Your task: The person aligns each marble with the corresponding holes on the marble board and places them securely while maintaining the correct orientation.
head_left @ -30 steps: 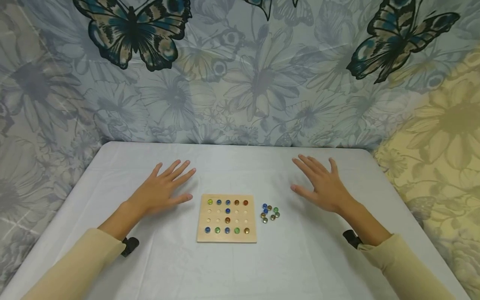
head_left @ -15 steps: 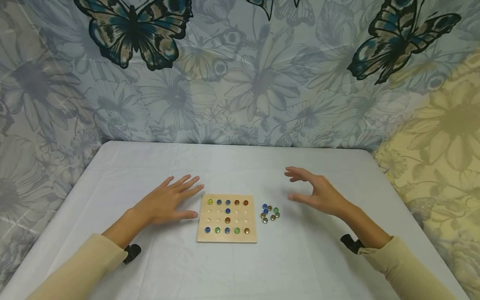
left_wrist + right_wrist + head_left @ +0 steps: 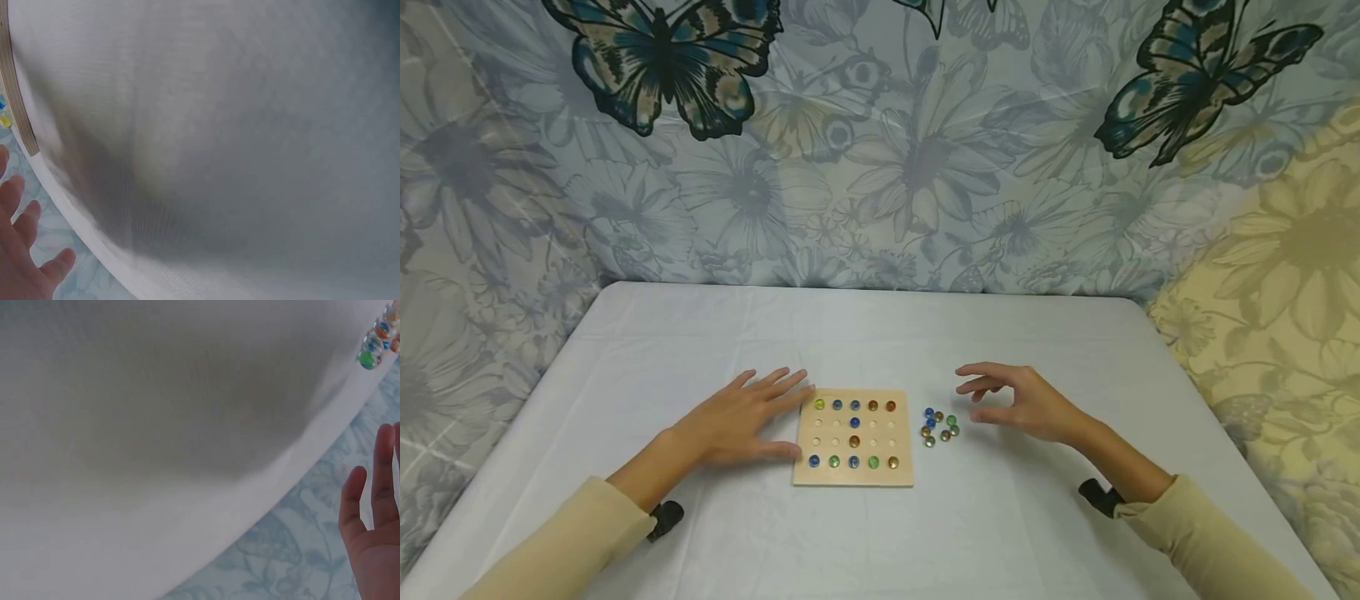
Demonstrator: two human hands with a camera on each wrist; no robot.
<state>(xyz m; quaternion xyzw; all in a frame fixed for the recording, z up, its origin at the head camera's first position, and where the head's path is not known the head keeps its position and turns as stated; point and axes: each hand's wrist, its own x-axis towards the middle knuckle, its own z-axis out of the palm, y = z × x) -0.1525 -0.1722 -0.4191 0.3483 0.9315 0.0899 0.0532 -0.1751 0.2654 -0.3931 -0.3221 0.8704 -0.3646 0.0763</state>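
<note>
A square wooden board [image 3: 817, 477] with rows of small holes lies on the white-covered table. Glass marbles fill its far and near rows, and two more, a blue marble [image 3: 854, 422] and an amber marble [image 3: 854, 442], sit in its middle column. My left hand [image 3: 730, 423] is spread at the board's left side, with thumb and index fingertips right at its edge. A loose cluster of marbles [image 3: 927, 431] in blue, green and amber lies just right of the board. Beyond that cluster, my right hand [image 3: 1030, 406] hovers with relaxed fingers and thumb apart, holding nothing.
The white tablecloth [image 3: 880, 542] covers the whole tabletop. Behind it hangs a butterfly-and-flower patterned cloth [image 3: 880, 208], with a yellow patterned section [image 3: 1285, 333] on the right. Each wrist carries a small black camera, such as the left one [image 3: 666, 518].
My left hand has moved right and nearer, up to the board's left edge. My right hand has come left and nearer toward the loose marbles, its spread fingers bending slightly.
</note>
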